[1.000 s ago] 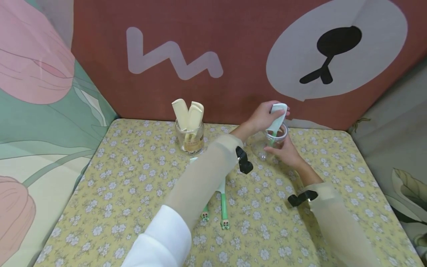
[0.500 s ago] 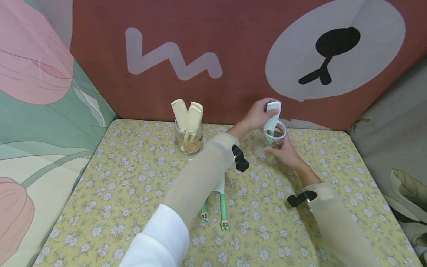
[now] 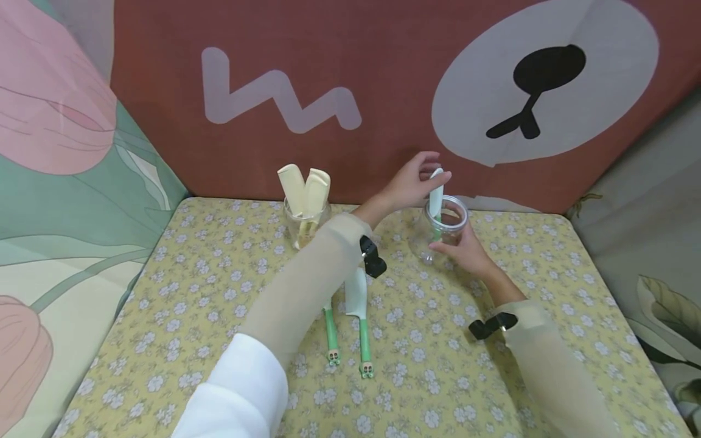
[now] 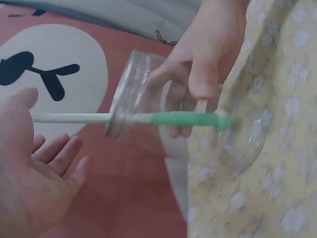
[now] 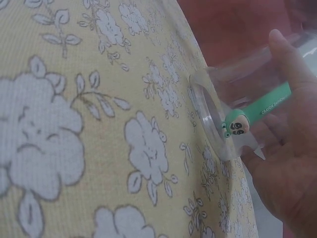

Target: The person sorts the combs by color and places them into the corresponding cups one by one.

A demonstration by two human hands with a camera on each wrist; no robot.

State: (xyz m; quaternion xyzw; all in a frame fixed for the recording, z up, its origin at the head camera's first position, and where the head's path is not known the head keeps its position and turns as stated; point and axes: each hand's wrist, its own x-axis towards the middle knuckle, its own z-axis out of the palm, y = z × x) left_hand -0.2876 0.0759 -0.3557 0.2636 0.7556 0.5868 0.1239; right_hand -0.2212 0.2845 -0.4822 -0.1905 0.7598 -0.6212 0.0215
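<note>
A clear jar (image 3: 420, 238) stands at the back right of the table, and my right hand (image 3: 471, 250) grips its side. Inside it stands a pale mint comb (image 3: 435, 198), handle down and blade sticking out above the rim. In the left wrist view its green handle (image 4: 183, 119) reaches toward the jar's bottom. A small cartoon face (image 5: 238, 125) tips that handle in the right wrist view. Beside the comb's top is my left hand (image 3: 409, 182), its fingers loosely spread; in the left wrist view (image 4: 44, 168) they hold nothing.
Two similar green-handled combs (image 3: 356, 295) lie mid-table, one partly under my left forearm. At the back left, another glass jar (image 3: 292, 226) bears several cream combs (image 3: 316, 191). A flowered cloth (image 3: 208, 340) covers the table; a brown printed curtain (image 3: 383, 73) hangs behind.
The comb has gone from leaning right in my left hand to standing along the jar's left side. My left fingers have loosened and drawn left. My right hand stays on the jar.
</note>
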